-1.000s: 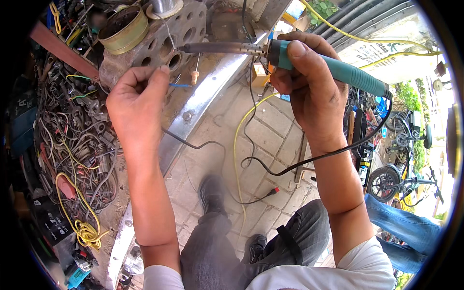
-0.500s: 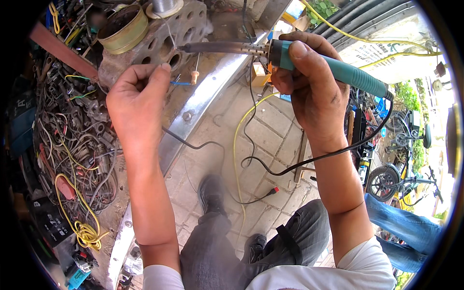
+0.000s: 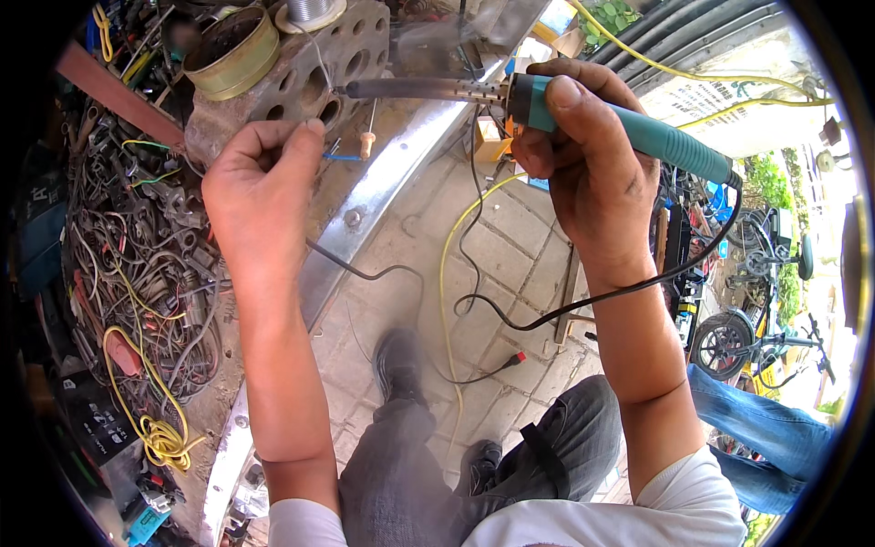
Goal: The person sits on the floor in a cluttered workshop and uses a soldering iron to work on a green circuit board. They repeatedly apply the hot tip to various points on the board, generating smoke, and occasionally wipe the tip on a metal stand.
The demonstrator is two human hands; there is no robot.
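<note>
Right hand point(image 3: 597, 159) clamped on teal-handled, metal-barrelled soldering iron point(image 3: 536, 102); long axis runs leftward, tip by thin grey solder wire point(image 3: 321, 56), nearer pinched left hand point(image 3: 264, 178), contents unclear

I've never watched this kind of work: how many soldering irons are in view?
1: the green-handled soldering iron, in the right hand, pointing left. More may be hidden in the heap of parts.

metal-edged workbench point(image 3: 354, 219) — holed metal block point(image 3: 292, 75) on it, tangled heap of wires and parts point(image 3: 155, 273), coiled yellow cord point(image 3: 167, 443)
</note>
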